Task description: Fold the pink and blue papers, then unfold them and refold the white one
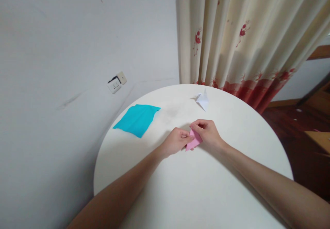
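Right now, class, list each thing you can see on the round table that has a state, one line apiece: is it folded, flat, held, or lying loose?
pink paper: partly folded, pinched between both hands just above the table.
left hand: closed on the pink paper's left edge.
right hand: closed on the pink paper's top.
turquoise paper: creased, lying flat and loose, untouched.
white paper figure: fully folded, standing loose near the far edge.

Both forearms are bare up to the lower edge of the view, with no sleeve to be seen, and the left hand (175,140) and the right hand (208,132) wear no glove, ring or watch.
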The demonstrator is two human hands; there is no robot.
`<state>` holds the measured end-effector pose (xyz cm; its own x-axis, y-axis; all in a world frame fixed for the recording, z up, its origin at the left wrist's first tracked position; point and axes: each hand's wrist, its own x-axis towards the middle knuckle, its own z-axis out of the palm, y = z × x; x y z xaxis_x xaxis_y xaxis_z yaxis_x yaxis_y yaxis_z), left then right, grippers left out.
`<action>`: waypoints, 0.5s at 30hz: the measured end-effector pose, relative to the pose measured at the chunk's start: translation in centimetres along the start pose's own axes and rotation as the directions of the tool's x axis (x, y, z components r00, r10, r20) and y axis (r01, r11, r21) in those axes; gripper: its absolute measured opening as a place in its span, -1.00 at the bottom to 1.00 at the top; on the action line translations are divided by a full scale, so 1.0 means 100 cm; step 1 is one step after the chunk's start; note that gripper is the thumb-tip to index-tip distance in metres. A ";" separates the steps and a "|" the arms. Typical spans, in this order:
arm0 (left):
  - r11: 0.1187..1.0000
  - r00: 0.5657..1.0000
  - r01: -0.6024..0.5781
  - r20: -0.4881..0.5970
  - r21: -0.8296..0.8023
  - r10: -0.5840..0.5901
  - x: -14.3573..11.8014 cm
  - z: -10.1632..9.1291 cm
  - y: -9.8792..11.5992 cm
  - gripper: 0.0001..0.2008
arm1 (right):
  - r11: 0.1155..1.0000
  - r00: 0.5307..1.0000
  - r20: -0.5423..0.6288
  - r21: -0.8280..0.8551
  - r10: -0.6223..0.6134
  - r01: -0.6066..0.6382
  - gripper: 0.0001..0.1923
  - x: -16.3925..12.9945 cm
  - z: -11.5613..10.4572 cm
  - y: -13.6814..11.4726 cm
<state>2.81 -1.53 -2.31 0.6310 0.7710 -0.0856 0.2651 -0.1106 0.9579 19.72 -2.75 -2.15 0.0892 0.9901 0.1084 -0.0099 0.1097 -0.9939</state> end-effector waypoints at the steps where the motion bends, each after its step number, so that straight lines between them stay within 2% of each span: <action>1: 1.000 1.000 0.001 -0.009 0.003 -0.001 0.000 0.000 0.000 -0.56 | 1.000 1.000 0.000 0.002 0.003 -0.003 -0.72 0.000 0.000 0.000; 6: 0.999 0.998 0.004 -0.065 0.053 -0.001 0.002 -0.002 0.002 -0.54 | 0.985 0.984 0.152 0.124 0.097 -0.116 -0.64 -0.003 0.003 -0.001; 9: 0.999 0.998 0.005 -0.060 0.035 -0.003 0.002 -0.002 0.004 -0.55 | 0.981 0.980 0.162 0.139 0.115 -0.138 -0.61 -0.004 0.003 -0.003; 12: 0.999 0.999 0.032 -0.038 -0.028 -0.033 0.000 0.001 0.007 -0.58 | 0.984 0.993 0.064 0.146 0.094 -0.103 -0.60 0.002 -0.004 -0.004; 15: 0.997 0.998 0.046 -0.047 -0.055 -0.048 -0.001 0.004 0.010 -0.59 | 0.992 0.990 -0.136 0.124 0.025 -0.008 -0.61 0.013 -0.016 -0.004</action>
<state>3.26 -1.97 -1.39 0.5826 0.8040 -0.1190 0.2535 -0.0407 0.9665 21.43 -1.67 -1.67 0.2235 0.9715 0.0795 -0.1345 0.1115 -0.9846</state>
